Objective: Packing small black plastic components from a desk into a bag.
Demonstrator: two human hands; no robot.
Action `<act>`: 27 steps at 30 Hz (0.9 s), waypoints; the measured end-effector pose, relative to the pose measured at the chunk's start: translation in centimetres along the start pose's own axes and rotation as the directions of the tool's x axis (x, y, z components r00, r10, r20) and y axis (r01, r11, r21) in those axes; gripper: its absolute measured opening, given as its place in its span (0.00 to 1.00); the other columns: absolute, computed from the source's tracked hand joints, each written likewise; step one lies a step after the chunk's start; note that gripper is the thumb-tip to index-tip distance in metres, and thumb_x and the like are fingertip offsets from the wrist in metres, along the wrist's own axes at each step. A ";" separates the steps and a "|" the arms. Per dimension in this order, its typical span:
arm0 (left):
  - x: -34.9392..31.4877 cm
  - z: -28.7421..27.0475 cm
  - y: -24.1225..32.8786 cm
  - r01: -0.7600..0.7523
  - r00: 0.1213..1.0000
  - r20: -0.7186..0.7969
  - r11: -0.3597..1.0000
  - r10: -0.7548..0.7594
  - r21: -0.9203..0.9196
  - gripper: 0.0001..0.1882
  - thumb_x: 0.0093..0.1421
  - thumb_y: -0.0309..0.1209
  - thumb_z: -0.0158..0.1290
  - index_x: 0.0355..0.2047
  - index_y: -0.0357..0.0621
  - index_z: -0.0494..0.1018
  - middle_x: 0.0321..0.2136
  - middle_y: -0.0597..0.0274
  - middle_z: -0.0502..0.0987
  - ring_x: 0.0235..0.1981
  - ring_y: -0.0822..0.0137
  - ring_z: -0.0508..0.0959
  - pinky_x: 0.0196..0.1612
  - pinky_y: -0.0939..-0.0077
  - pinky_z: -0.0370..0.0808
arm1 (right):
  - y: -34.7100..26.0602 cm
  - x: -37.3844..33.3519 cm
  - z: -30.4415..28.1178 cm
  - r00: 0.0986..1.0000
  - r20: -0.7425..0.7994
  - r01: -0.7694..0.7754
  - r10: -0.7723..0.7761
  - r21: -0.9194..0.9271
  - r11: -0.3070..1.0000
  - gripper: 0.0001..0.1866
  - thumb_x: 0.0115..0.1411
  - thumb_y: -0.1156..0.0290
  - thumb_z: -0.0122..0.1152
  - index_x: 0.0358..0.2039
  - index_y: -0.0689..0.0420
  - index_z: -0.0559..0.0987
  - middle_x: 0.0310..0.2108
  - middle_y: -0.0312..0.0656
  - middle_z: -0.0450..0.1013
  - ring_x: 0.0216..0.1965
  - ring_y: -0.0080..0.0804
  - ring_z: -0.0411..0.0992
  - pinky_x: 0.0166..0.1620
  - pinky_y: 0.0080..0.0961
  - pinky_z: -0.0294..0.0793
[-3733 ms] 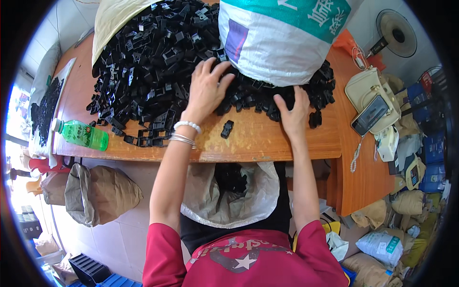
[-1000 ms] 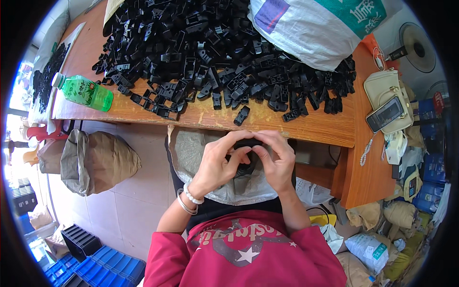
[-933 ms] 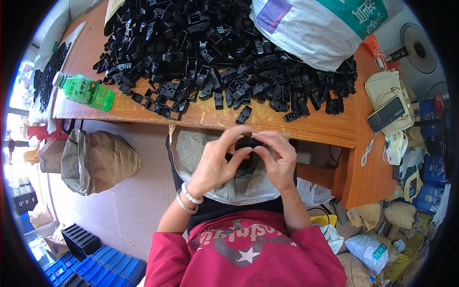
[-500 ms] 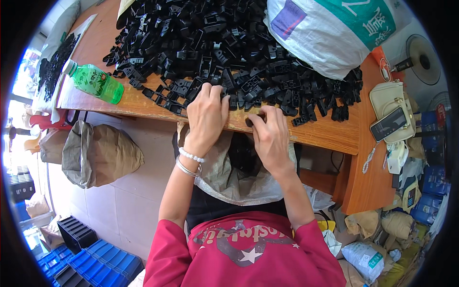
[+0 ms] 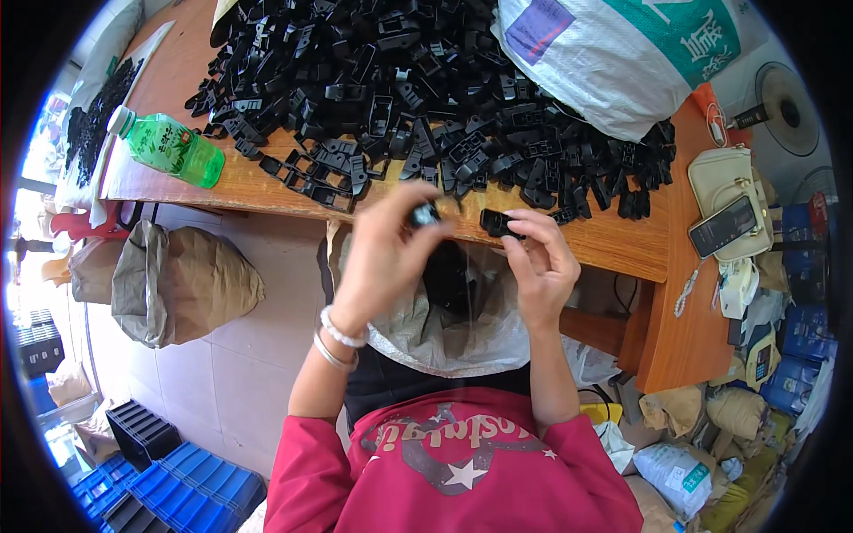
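Observation:
My left hand point(image 5: 388, 253), blurred by motion, is closed round a small black plastic part point(image 5: 425, 214) with a pale glint on it. To its right, my right hand point(image 5: 542, 269) pinches another black plastic part point(image 5: 494, 222) by its end between thumb and fingers. The two parts are apart, above the front edge of the wooden table point(image 5: 613, 246). Beyond both hands spreads a big heap of similar black plastic parts point(image 5: 382, 80). Below them, at my lap, a whitish woven sack point(image 5: 404, 342) hangs open with dark contents inside.
A green drink bottle point(image 5: 173, 149) lies at the table's left. A white woven bag point(image 5: 595, 71) rests on the heap at the right, near a cream handbag point(image 5: 724, 182) and a phone point(image 5: 721, 229). Brown sacks point(image 5: 191, 284) and blue crates point(image 5: 195, 489) stand on the floor at left.
My left hand has drawn back from the heap's edge with a black part. My right hand has moved slightly right and turned, bringing its black part into clearer view.

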State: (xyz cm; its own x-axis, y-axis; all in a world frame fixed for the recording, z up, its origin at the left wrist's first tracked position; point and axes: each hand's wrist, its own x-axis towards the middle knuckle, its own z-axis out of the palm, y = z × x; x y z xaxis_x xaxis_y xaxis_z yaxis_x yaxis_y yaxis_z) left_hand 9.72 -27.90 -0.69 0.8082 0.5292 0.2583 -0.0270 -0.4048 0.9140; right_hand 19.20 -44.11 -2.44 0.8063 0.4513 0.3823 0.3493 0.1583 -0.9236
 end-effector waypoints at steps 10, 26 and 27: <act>-1.8 0.9 1.9 0.458 0.882 0.330 0.777 -0.336 -0.432 0.18 0.55 0.23 0.60 0.46 0.30 0.72 0.19 0.62 0.78 0.22 0.82 0.76 0.26 0.86 0.72 | -0.9 0.5 -0.4 0.895 0.316 0.390 -0.315 -0.211 0.896 0.10 0.49 0.83 0.65 0.34 0.60 0.81 0.40 0.44 0.77 0.41 0.38 0.73 0.44 0.29 0.72; -2.6 -4.2 -1.9 -0.198 0.947 -0.163 0.904 0.276 0.379 0.10 0.54 0.18 0.55 0.37 0.38 0.74 0.28 0.55 0.76 0.27 0.61 0.78 0.29 0.72 0.74 | -0.3 1.6 1.9 0.922 0.386 0.116 -0.011 -0.250 0.961 0.06 0.54 0.80 0.62 0.33 0.64 0.80 0.32 0.44 0.76 0.35 0.39 0.75 0.39 0.28 0.72; -2.6 -5.1 -2.5 -0.067 0.955 -0.213 0.852 0.205 0.518 0.08 0.54 0.18 0.54 0.36 0.38 0.74 0.29 0.55 0.74 0.27 0.58 0.77 0.28 0.68 0.73 | 0.5 1.9 2.6 0.937 0.347 0.141 -0.031 -0.295 0.945 0.06 0.54 0.80 0.62 0.34 0.64 0.80 0.32 0.44 0.76 0.34 0.40 0.75 0.38 0.29 0.72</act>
State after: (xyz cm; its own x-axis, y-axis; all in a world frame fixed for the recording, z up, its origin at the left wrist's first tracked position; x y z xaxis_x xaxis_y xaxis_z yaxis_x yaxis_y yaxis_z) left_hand 4.64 -24.49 -2.03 0.6416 0.5813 0.5004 0.2275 -0.7673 0.5995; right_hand 19.68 -40.93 -2.30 0.5789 0.7231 0.3767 0.5845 -0.0460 -0.8101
